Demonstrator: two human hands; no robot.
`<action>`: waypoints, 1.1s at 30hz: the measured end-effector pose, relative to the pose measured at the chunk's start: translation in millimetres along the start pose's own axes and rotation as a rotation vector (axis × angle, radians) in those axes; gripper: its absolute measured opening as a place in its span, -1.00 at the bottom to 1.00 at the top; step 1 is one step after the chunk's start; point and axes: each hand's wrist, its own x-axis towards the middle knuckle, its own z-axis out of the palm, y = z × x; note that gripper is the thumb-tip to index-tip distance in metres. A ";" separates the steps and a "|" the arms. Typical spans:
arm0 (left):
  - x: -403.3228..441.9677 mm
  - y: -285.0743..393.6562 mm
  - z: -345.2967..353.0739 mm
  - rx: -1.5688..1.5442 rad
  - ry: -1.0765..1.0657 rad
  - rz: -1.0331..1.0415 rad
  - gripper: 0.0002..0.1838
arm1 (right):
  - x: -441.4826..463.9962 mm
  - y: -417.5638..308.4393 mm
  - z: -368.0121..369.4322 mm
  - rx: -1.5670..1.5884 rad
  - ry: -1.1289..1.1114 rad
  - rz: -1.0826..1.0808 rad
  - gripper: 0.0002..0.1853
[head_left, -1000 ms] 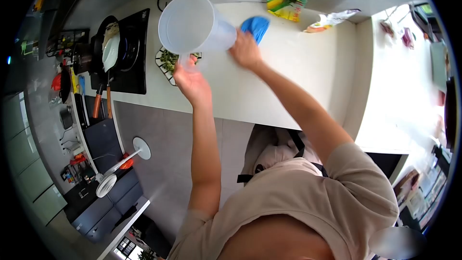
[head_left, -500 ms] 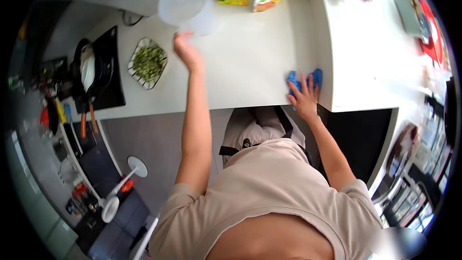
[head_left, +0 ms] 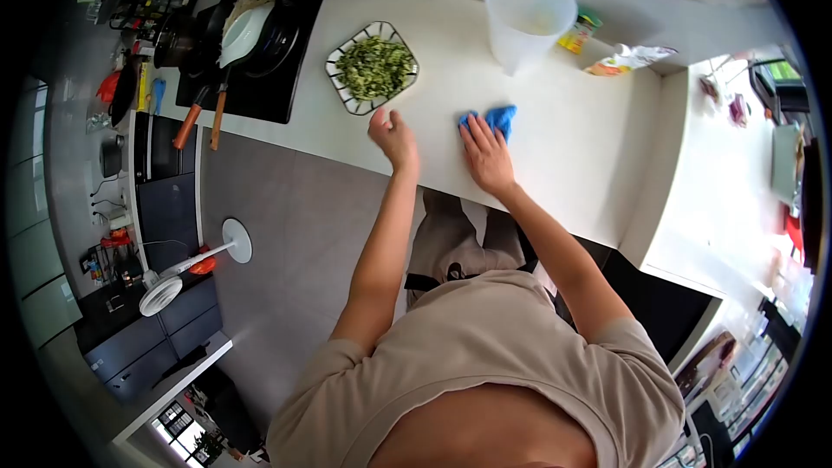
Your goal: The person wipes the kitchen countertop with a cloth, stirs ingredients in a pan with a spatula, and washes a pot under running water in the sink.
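My right hand (head_left: pixel 490 154) lies on a blue cloth (head_left: pixel 501 120), pressing it on the white countertop (head_left: pixel 572 156) near the front edge. Just beneath the plate's lower edge hovers my left hand (head_left: pixel 396 140), empty, with its thumb and fingers apart. The plate (head_left: pixel 348 103) is squarish, white with dark stripes, and holds chopped green vegetables (head_left: pixel 374 68). A translucent plastic pitcher (head_left: pixel 527 22) stands at the back of the counter, away from both hands.
Left of the plate is a black stove (head_left: pixel 290 91) with a pan (head_left: pixel 270 52) and a white bowl (head_left: pixel 245 35) in it. A green-yellow packet (head_left: pixel 579 32) and a white-orange packet (head_left: pixel 628 60) lean at the back wall. A raised white ledge (head_left: pixel 719 182) borders the right.
My left hand has let go of the pitcher, which now stands at the back, and has come down beside the plate. My right hand has moved the cloth left from the ledge.
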 end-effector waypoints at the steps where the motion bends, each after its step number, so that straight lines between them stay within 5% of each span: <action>1: 11.5 -2.0 -11.6 0.059 0.093 -0.075 -0.60 | 25.9 0.7 9.7 0.004 0.018 -0.008 -0.51; 6: 102.5 -50.0 -57.6 -0.508 -0.306 -0.408 -0.78 | 154.7 26.1 49.4 -0.105 0.103 0.025 -0.52; 9: 114.6 -36.6 -67.6 -0.583 -0.521 -0.386 -0.78 | 230.3 47.2 56.3 -0.150 0.110 0.031 -0.53; 17: 133.9 -30.8 -81.7 -0.577 -0.571 -0.452 -0.67 | 323.1 52.6 67.8 -0.244 0.024 -0.219 -0.51; 22: 136.6 -40.9 -115.1 -0.504 -0.471 -0.470 -0.64 | 291.6 29.8 71.4 -0.222 -0.305 -0.234 -0.49; 27: 133.1 -48.0 -152.3 -0.496 -0.411 -0.500 -0.63 | 186.8 -21.2 50.8 -0.285 -0.298 -0.322 -0.52; 31: 129.6 -61.0 -169.6 -0.467 -0.362 -0.512 -0.61 | 97.1 -35.3 20.2 -0.058 -0.396 -0.203 -0.52; 33: 131.8 -59.0 -175.5 -0.454 -0.372 -0.504 -0.61 | 79.5 -31.6 8.9 -0.092 -0.304 0.056 -0.45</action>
